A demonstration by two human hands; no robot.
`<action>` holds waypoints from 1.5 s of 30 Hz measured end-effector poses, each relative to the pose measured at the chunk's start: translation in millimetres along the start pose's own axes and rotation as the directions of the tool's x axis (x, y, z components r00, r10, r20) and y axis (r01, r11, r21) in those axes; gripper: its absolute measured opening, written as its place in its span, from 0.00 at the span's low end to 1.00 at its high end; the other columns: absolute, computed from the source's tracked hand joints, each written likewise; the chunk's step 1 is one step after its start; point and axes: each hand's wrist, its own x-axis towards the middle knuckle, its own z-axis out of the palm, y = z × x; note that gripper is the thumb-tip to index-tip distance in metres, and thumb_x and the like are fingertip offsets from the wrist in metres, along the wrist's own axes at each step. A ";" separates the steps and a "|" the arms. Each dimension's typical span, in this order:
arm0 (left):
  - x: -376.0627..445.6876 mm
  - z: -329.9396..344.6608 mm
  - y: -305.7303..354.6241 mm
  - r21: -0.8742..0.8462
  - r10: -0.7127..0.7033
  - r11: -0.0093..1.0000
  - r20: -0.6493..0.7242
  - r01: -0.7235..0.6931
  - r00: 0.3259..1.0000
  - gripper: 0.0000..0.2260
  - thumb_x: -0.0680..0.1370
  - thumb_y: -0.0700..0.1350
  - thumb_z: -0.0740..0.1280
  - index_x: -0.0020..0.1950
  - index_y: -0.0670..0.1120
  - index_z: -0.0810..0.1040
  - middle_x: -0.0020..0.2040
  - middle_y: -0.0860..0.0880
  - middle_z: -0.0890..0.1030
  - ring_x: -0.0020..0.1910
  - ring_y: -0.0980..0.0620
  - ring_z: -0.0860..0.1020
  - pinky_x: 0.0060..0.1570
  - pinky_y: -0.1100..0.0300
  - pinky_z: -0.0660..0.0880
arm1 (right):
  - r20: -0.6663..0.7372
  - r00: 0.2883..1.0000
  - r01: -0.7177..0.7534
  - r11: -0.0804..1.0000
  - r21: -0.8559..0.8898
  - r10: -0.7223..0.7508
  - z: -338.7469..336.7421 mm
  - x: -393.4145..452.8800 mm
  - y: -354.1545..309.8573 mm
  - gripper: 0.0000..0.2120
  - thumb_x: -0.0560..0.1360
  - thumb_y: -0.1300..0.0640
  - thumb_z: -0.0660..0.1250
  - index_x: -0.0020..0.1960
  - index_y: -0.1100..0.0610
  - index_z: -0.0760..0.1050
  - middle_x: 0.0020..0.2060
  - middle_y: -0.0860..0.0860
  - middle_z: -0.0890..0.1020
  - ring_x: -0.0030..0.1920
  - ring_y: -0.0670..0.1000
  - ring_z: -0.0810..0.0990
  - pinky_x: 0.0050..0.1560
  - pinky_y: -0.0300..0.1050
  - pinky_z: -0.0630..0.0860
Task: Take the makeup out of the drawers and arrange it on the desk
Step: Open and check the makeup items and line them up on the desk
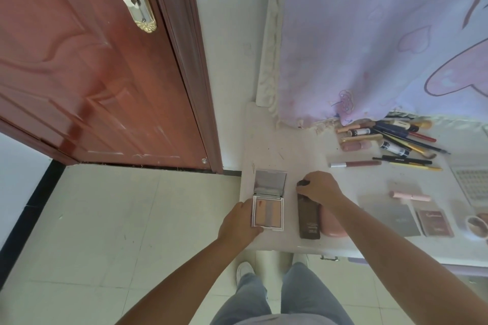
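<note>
The arranging step is judged to be in hand, since much of the makeup is already laid out on the white worktop (277,145). An open palette (268,212), its mirrored lid raised, is held at the worktop's left edge near the front corner by the left hand (239,221), whose fingers are closed round its left side. Just beside it, toward the middle of the front edge, a dark brown rectangular case (308,220) lies flat; its far end is gripped by the curled fingers of the right hand (320,187). A pink rounded case (333,221) is seen touching the brown one on its right. Pencils, brushes and tubes (388,140) are heaped toward the back edge, with flat compacts (412,216) along the front edge further right. The drawers are barely visible beneath the front edge. Next, both items would need to be squared up and released, and the palette lid perhaps shut.
</note>
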 end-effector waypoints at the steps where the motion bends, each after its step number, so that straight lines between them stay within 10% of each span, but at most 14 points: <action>1: -1.9 -0.6 1.0 0.004 -0.005 1.000 -0.009 0.005 1.000 0.23 0.73 0.48 0.68 0.67 0.48 0.66 0.61 0.47 0.74 0.59 0.49 0.75 0.56 0.60 0.72 | -0.003 1.000 -0.010 0.999 0.037 0.010 -3.1 -0.6 1.2 0.08 0.72 0.58 0.65 0.42 0.64 0.75 0.42 0.59 0.78 0.41 0.53 0.74 0.36 0.41 0.71; 7: -19.1 -8.7 27.5 -0.020 0.142 0.989 -0.069 -0.143 0.987 0.25 0.76 0.54 0.64 0.69 0.47 0.64 0.62 0.48 0.72 0.58 0.53 0.73 0.56 0.65 0.70 | -0.022 0.998 -0.046 0.859 0.510 0.067 -34.2 -29.7 16.8 0.14 0.71 0.63 0.68 0.56 0.60 0.78 0.46 0.56 0.77 0.45 0.55 0.78 0.38 0.43 0.81; 13: -12.1 -35.0 88.6 -0.036 0.328 0.944 0.007 -0.328 0.945 0.20 0.74 0.49 0.68 0.63 0.45 0.72 0.57 0.46 0.78 0.54 0.49 0.76 0.50 0.60 0.70 | -0.089 0.996 0.088 0.523 0.848 -0.023 -72.5 -63.6 13.9 0.07 0.72 0.67 0.67 0.48 0.60 0.75 0.36 0.55 0.77 0.36 0.53 0.78 0.30 0.38 0.80; 20: -3.6 -79.0 112.1 -0.091 0.460 0.888 0.128 -0.451 0.879 0.13 0.70 0.39 0.72 0.54 0.42 0.78 0.42 0.49 0.77 0.35 0.66 0.73 0.36 0.76 0.67 | -0.171 0.929 0.359 0.696 0.622 -0.327 -103.0 -92.5 29.7 0.08 0.72 0.68 0.66 0.42 0.56 0.72 0.32 0.53 0.77 0.25 0.44 0.77 0.29 0.36 0.76; 29: 0.5 -111.5 125.8 -0.040 0.435 0.898 0.235 -0.438 0.869 0.10 0.70 0.41 0.71 0.51 0.44 0.79 0.36 0.56 0.76 0.32 0.64 0.73 0.37 0.72 0.69 | -0.252 0.922 0.372 0.499 0.782 -0.293 -103.7 -92.5 29.6 0.09 0.72 0.72 0.64 0.41 0.58 0.75 0.32 0.52 0.80 0.25 0.44 0.79 0.29 0.36 0.78; 33: 4.3 -128.9 96.6 -0.048 0.349 0.937 0.203 -0.347 0.915 0.07 0.72 0.37 0.70 0.47 0.46 0.78 0.32 0.58 0.77 0.28 0.66 0.75 0.36 0.69 0.71 | -0.418 0.907 0.413 0.298 0.861 -0.049 -138.7 -84.0 62.2 0.09 0.76 0.68 0.60 0.41 0.58 0.74 0.32 0.51 0.81 0.26 0.43 0.80 0.29 0.35 0.78; 45: 6.4 -108.9 104.9 -0.110 0.340 0.939 0.177 -0.325 0.923 0.12 0.72 0.36 0.70 0.54 0.42 0.78 0.46 0.47 0.80 0.45 0.52 0.77 0.53 0.57 0.74 | -0.165 0.930 0.345 0.620 0.705 -0.330 -106.2 -62.6 18.4 0.08 0.73 0.67 0.65 0.52 0.67 0.75 0.40 0.57 0.79 0.34 0.48 0.79 0.31 0.32 0.77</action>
